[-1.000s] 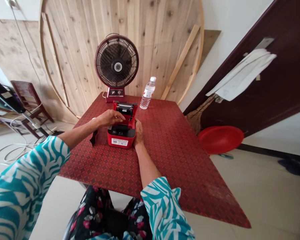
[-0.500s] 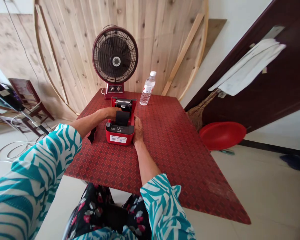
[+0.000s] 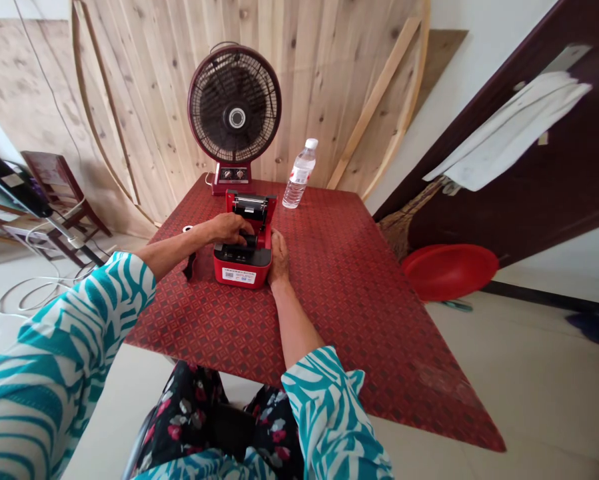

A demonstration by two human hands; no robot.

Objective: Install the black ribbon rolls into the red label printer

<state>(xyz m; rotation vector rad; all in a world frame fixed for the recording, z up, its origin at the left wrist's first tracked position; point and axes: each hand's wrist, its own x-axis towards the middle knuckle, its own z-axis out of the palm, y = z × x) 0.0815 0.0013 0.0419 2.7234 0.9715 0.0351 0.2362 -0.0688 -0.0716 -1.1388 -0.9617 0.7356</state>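
A red and black label printer stands on the table with its lid raised. Inside its open body lies a black ribbon roll. My left hand reaches in from the left, its fingers bent and closed on that roll; the fingertips are partly hidden. Against the printer's right side, my right hand is curled and steadies the casing. A small white roll shows partly behind my left forearm. Left of the printer lies a thin black strip-like piece.
A maroon electric fan stands behind the printer, with a clear water bottle to its right. Both are on the red patterned table. A red basin sits beyond the table's right edge, and a wooden chair at the left.
The flat black sheet seen over the printer's opening is no longer spread there; my left fingers are now at the black roll. The whole view has shifted slightly.
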